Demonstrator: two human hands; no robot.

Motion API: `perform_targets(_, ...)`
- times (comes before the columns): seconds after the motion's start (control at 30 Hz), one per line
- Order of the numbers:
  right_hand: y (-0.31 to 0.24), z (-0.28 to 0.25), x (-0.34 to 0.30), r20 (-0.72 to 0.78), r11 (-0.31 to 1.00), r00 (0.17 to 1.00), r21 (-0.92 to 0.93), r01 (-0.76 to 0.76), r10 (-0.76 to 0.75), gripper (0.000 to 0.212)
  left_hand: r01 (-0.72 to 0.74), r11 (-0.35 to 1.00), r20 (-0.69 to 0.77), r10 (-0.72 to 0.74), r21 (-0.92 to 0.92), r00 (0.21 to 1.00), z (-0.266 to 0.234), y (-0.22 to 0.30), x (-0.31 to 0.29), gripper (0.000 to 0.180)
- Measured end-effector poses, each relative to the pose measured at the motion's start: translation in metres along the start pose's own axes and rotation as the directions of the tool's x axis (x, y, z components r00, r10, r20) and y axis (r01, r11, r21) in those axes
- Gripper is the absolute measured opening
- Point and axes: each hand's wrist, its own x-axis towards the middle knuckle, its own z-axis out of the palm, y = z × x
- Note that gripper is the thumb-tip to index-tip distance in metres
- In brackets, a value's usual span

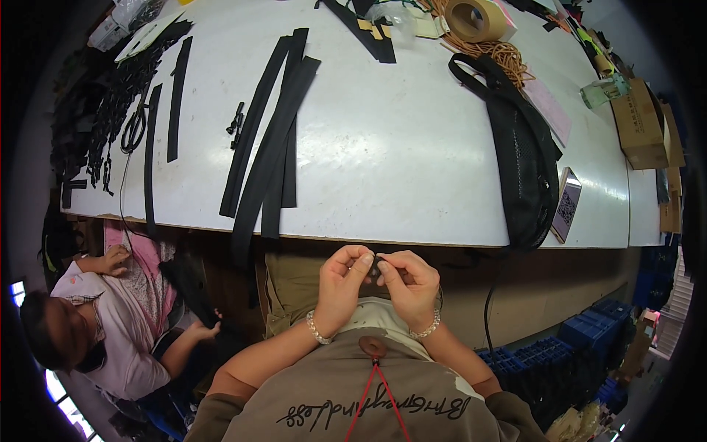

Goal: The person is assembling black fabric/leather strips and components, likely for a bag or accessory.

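Observation:
My left hand (343, 280) and my right hand (409, 286) meet in front of my body, just off the table's near edge. Both pinch a small dark piece (375, 267) between thumbs and fingertips. Most of that piece is hidden by the fingers, so its kind does not show. Ahead to the left, long black webbing strips (276, 147) lie across one another, some ends hanging over the edge. Beside them sit a few small black parts (236, 125). A black bag (519, 155) with a strap rests to the right.
A phone (566, 205) lies by the bag. Brown cord (501, 59), a tape roll (473, 18) and a cardboard box (639, 125) stand farther back on the white table (390, 147). At left, a co-worker (125, 324) sits holding black material. Blue crates (589, 328) are at lower right.

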Motion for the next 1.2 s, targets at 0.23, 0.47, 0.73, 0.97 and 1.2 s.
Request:
perform_targets(0.23, 0.002, 0.0, -0.001, -0.002, 0.993, 0.995, 0.07, -0.099, 0.1, 0.009, 0.004, 0.999, -0.001, -0.004, 0.031, 1.0, 0.0, 0.002, 0.002, 0.011)
perform_targets(0.47, 0.003, -0.004, 0.0, 0.016, 0.944, 0.963, 0.195, -0.265, 0.267, 0.009, 0.018, 0.999, -0.007, -0.018, 0.042, 1.0, -0.001, 0.002, 0.003, 0.012)
perform_targets(0.73, 0.002, -0.005, 0.0, 0.035, 0.931, 0.956, 0.22, -0.291, 0.29, 0.008, 0.066, 0.997, -0.017, -0.065, 0.039, 0.998, -0.001, 0.003, 0.003, 0.013)
perform_targets(0.97, -0.004, -0.006, 0.006, 0.036, 0.932, 0.955, 0.213, -0.295, 0.294, 0.006, 0.045, 0.999, 0.005, -0.045, 0.024, 0.999, 0.002, 0.019, 0.007, 0.012)
perform_targets(1.2, -0.044, -0.02, 0.046, 0.347, 0.868, 0.897, 0.311, -0.386, 0.275, 0.021, -0.061, 0.963, 0.237, -0.003, 0.261, 0.971, 0.008, 0.091, 0.025, 0.015)
